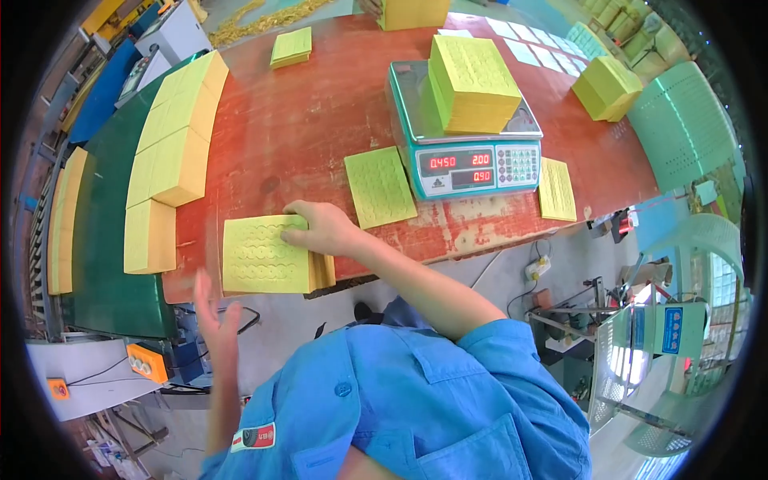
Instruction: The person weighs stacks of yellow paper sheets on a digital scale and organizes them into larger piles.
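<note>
A thick stack of yellow embossed paper sheets lies at the table's near edge, left of centre. My right hand grips its far right corner, thumb on the top sheet and fingers over the back edge. Fingers apart and holding nothing, my left hand hovers just off the table edge, close to the stack's near left corner. Right of the stack, a thin yellow pile leans against a teal digital scale. A tall yellow paper block sits on the scale's plate, its red digits lit.
Several yellow blocks form a row along the left of the red table, beside a green belt. More yellow piles lie right of the scale and at the far side. Perforated green chairs stand at the right.
</note>
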Tool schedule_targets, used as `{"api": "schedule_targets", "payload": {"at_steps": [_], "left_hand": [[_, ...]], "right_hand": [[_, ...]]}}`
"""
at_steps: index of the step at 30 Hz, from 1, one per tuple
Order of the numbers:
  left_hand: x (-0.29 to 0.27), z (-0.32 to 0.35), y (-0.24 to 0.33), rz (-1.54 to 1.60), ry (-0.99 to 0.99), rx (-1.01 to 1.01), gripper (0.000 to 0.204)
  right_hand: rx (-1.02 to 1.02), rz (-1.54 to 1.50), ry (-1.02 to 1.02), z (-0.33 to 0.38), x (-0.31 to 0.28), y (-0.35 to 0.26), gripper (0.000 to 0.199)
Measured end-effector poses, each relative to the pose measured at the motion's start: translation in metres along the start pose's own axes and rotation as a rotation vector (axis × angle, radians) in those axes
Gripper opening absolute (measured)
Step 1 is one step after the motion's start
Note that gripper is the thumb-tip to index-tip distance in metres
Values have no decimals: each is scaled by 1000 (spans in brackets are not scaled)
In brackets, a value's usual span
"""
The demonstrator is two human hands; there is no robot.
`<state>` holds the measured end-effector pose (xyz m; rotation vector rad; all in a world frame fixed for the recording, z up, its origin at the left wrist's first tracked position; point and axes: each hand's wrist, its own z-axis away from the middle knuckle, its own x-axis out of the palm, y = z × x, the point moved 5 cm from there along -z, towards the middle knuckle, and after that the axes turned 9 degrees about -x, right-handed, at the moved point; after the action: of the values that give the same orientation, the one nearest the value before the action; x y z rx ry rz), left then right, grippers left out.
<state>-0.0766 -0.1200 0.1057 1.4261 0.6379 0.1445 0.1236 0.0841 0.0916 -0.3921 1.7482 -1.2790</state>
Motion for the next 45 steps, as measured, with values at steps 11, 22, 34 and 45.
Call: {"api": "schedule_targets", "payload": {"at_steps": [11, 22, 34, 45], "left_hand": [[69, 38, -67, 989, -80, -599, 65], [56, 45, -39, 900, -167, -647, 53], [226, -84, 249, 744, -651, -302, 53], [381, -199, 315, 509, -658, -371, 58]], "right_hand": [[36, 142, 326, 68, 58, -41, 62], [167, -311, 474, 119, 40, 17, 50], [-5, -224, 634, 148, -246, -48, 44], [133, -545, 632, 126, -405, 40, 33]]}}
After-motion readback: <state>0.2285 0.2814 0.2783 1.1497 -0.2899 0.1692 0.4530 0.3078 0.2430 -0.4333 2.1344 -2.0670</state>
